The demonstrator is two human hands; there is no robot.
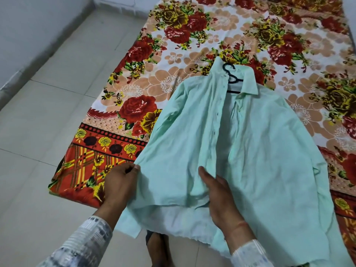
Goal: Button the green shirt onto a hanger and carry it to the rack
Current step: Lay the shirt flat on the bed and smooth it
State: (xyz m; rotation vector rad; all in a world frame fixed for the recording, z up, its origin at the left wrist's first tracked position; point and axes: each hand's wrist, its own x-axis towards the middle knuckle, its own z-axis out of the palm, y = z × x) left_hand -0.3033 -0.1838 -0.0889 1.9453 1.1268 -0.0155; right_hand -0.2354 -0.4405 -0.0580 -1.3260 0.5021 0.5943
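so the mint green shirt (250,147) is lying front up on a floral bedsheet (192,54) that's spread over the tiled floor (48,112), collar out at 12 o'clock and hem toward the person at 6. A black hanger (232,79) sits inside the neck, with its hook poking out past the collar at 12 o'clock. The front is open near the top, you can see the pale inside between the two panels, and the button strip runs down the middle. The left hand (119,187) is at about 8 o'clock of the shirt, thumb and fingers pinched together on the side edge of that panel, holding it a bit off the sheet. The right hand (219,195) is at 6 o'clock, thumb on top of the bunched front fabric near the hem, other fingers tucked under it, so it's clamped on the cloth. A bare foot (156,245) peeks out under the hem at 6 o'clock
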